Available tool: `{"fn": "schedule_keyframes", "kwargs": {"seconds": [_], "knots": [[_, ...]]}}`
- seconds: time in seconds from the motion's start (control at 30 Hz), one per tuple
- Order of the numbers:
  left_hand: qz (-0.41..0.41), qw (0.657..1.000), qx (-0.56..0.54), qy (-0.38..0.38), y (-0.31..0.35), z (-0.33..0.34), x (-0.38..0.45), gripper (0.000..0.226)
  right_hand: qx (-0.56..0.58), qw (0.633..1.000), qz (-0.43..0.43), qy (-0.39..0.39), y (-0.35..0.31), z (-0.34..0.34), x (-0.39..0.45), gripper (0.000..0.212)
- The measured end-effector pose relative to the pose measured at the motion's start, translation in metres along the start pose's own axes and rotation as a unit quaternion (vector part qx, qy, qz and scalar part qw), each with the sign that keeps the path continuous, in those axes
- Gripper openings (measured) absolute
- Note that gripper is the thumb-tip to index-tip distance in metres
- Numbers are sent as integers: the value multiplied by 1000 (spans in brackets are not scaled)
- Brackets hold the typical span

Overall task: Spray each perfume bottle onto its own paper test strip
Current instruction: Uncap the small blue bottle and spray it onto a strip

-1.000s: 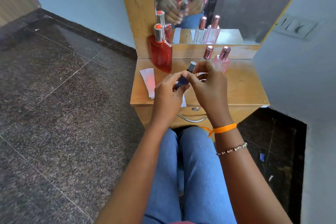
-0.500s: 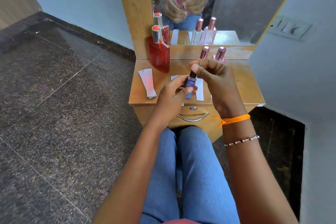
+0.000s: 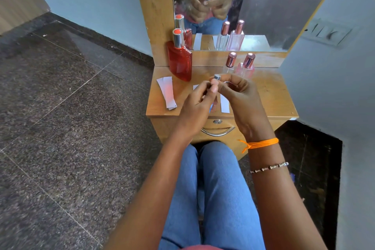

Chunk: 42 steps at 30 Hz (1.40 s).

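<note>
My left hand (image 3: 194, 107) grips a small blue perfume bottle; only its silver top (image 3: 217, 76) shows above my thumb. My right hand (image 3: 243, 97) curls beside it, fingertips pinching the bottle just below the top. Both hands hover over the wooden dresser top (image 3: 269, 95). White paper strips lie there: a pair at the left (image 3: 167, 93), one under my hands (image 3: 224, 104), and one partly hidden (image 3: 195, 87). A tall red bottle (image 3: 180, 65) stands at the back left. A clear bottle (image 3: 230, 63) and a pink bottle (image 3: 246, 67), both rose-capped, stand behind my right hand.
A mirror (image 3: 263, 6) rises behind the dresser and reflects the bottles and my hands. A drawer with a metal handle (image 3: 218, 133) faces my knees. Dark stone floor (image 3: 71, 117) spreads to the left; a wall with a switch plate (image 3: 326, 31) is close on the right.
The small bottle has turned more upright and its silver top now shows. My right fingers have come down from over the top to its side. The view has shifted slightly.
</note>
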State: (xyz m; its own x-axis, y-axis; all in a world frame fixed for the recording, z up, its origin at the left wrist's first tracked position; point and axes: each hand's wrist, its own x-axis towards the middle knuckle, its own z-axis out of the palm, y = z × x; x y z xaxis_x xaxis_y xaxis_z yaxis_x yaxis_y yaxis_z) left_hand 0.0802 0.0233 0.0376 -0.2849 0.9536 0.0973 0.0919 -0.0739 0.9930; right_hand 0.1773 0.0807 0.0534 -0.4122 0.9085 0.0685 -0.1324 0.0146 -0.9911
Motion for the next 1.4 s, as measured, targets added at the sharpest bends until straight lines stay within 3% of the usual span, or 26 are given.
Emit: {"fn": "schedule_keyframes", "kwargs": {"seconds": [0.17, 0.33, 0.43, 0.53, 0.7, 0.87, 1.0, 1.13, 1.23, 1.3, 1.4], "knots": [[1, 998, -64, -2, 6, 8, 0, 24, 84, 996, 7, -42, -2, 1, -4, 17], [-87, 976, -173, -96, -10, 5, -10, 38, 159, 987, -14, -3, -18, -20, 9, 17], [-85, 971, -213, -73, -16, -3, -12, 32, 51, 997, -63, 6, -30, -31, 15, 17], [-47, 977, -206, -23, -10, -14, -2, 24, -90, 995, -24, 22, -9, -22, 10, 11], [-51, 993, -102, 37, -15, -21, -1, 23, -364, 925, -75, 83, 35, -7, 10, 5], [-45, 995, -51, 78, -19, -19, 2, 22, -443, 890, -88, 57, 64, -10, 10, 19], [-37, 992, -35, 113, -24, -18, 6, 22, -433, 895, -87, 60, 65, -9, 10, 27], [-29, 992, -29, 120, -25, -19, 10, 17, -338, 921, -162, 104, 48, -1, -4, 28], [-13, 995, -25, 100, -20, -17, 13, 14, -218, 969, -112, 16, 35, 6, -16, 19], [-14, 996, -31, 84, -17, -16, 15, 14, -208, 973, -97, -21, 32, 6, -19, 30], [-24, 997, 5, 74, -14, -13, 18, 17, -235, 969, -79, 0, 35, 0, -15, 39]]}}
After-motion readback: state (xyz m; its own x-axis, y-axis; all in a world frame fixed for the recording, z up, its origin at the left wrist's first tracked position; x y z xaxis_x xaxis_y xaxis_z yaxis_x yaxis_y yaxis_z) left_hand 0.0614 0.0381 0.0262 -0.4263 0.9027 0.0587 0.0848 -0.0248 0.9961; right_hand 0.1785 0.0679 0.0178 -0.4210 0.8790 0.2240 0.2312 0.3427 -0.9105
